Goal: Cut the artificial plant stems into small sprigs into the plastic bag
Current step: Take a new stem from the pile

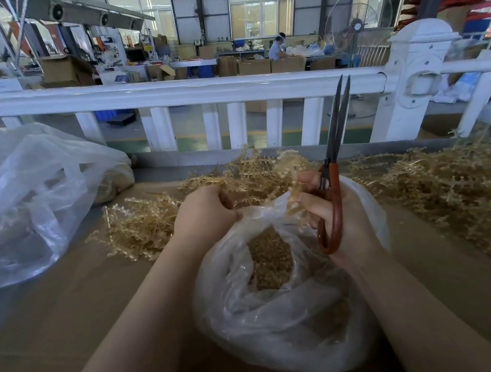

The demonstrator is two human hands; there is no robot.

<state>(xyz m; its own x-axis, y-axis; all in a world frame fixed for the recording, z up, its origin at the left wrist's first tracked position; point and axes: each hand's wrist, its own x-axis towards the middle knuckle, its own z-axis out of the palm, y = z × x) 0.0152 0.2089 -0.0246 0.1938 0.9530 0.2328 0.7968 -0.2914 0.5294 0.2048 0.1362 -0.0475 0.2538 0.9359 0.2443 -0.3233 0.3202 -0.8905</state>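
Observation:
A clear plastic bag point(278, 324) stands open in front of me, with cut tan sprigs point(269, 260) heaped inside. My left hand point(205, 212) grips the bag's rim at its far left side. My right hand point(337, 216) holds red-handled scissors point(334, 190) with the blades pointing up and nearly closed; its fingers also pinch a tan stem point(294, 199) over the bag's mouth. Uncut tan artificial plant stems point(249, 173) lie piled just behind the bag.
More stems lie in a heap at left point(141, 223) and a large heap at right point(456, 192) on the brown cardboard tabletop point(71, 302). A second large plastic bag point(30, 197) sits at far left. A white railing point(172, 93) borders the table's far edge.

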